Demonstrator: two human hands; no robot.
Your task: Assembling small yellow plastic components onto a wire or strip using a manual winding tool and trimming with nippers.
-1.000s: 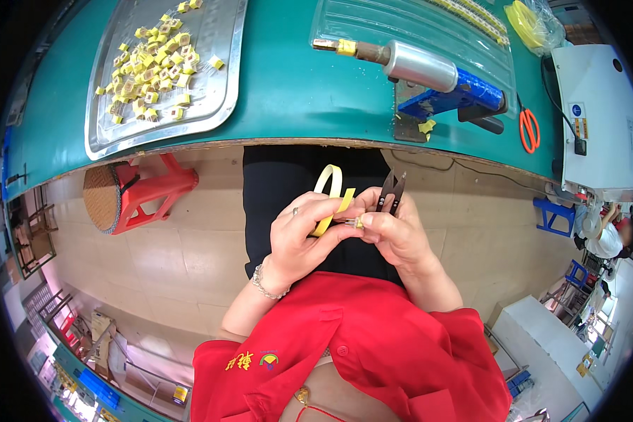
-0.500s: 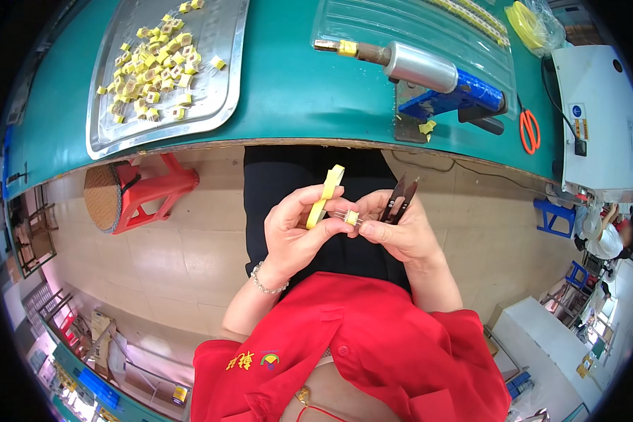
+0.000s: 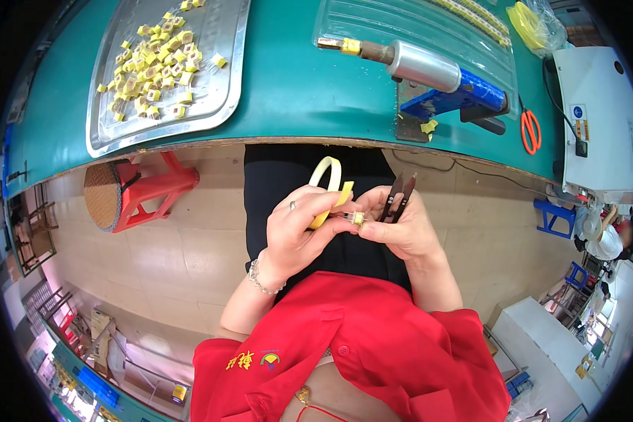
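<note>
Left hand (image 3: 299,225): grasping a flat yellow strip (image 3: 347,190) and pinching the thin wire pins of a small yellow-wrapped component (image 3: 359,218), which is sitting between both hands. Right hand (image 3: 408,228): holding dark snips (image 3: 401,200), blades parted and pointing far; its thumb is touching the component. Change since the previous frame: the strip's loop is showing wider; the component is sitting closer to the right thumb.

Desk (image 3: 295,84), green: at left, a shiny metal tray (image 3: 204,109) is carrying heaped yellow pieces (image 3: 158,63); at right, a blue bracket (image 3: 482,90) is holding a smooth metal cylinder (image 3: 425,67); orange-handled scissors (image 3: 531,133) are lying farther right.

Floor (image 3: 183,253), beige tile: a red plastic stool (image 3: 155,200), round woven seat, is standing at left.
</note>
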